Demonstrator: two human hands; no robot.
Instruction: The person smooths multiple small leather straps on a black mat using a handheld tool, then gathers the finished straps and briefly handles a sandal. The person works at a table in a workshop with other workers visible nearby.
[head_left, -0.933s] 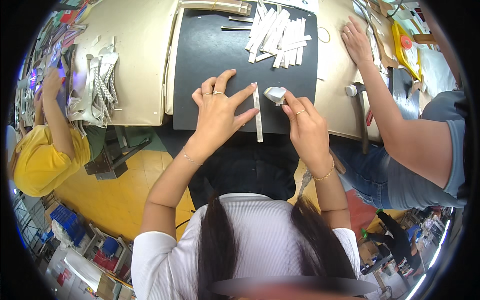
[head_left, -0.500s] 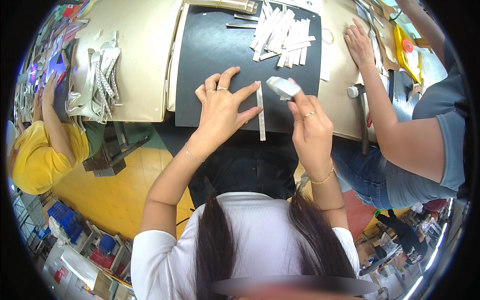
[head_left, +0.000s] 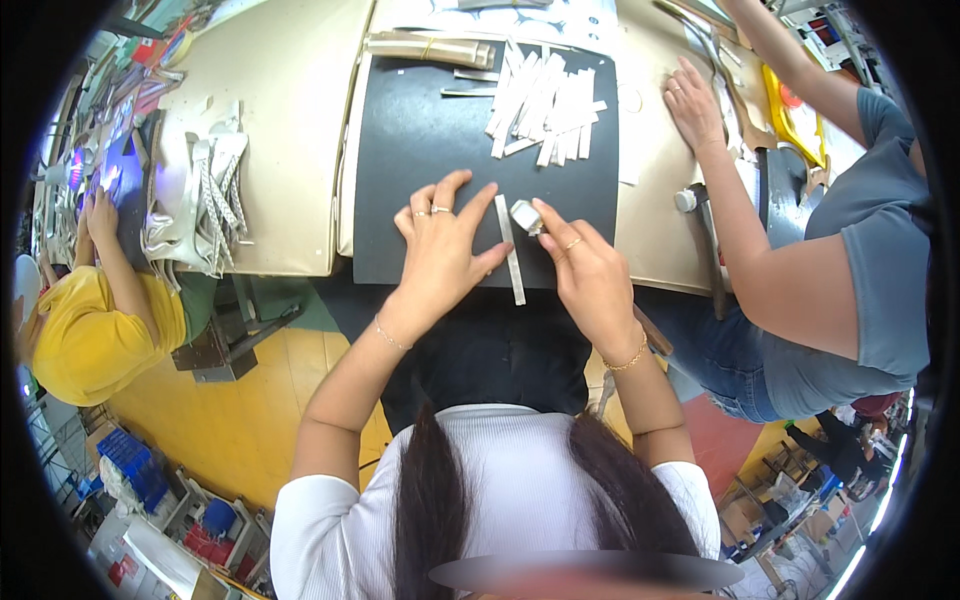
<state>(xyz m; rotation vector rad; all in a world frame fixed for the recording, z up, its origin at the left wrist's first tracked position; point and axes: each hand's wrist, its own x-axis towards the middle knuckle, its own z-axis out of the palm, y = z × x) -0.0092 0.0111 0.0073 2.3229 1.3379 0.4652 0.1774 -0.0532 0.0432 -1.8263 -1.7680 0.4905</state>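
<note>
On a black mat (head_left: 430, 130), a narrow pale strip (head_left: 514, 262) lies lengthwise, its near end past the mat's front edge. My left hand (head_left: 435, 240) is spread beside it, thumb touching the strip's side and index finger close to its far end. My right hand (head_left: 590, 270) is closed around a hammer, with the silvery faceted hammer head (head_left: 525, 217) just right of the strip. A brown handle end shows behind my right wrist; my fingers hide the middle. Farther back on the mat sits a loose pile of similar pale strips (head_left: 550, 105).
Behind the pile lies a banded bundle of brownish strips (head_left: 430, 50). Silvery strap pieces (head_left: 210, 190) lie on the left table. To the right, a co-worker's hand (head_left: 695, 105) rests on the table, near a yellow tool or holder (head_left: 790, 110). Another person in yellow (head_left: 95, 330) works at far left.
My right hand has brought the hammer head lower and closer to the strip. My left index finger has come off the strip's far end. The whole view has shifted slightly.
</note>
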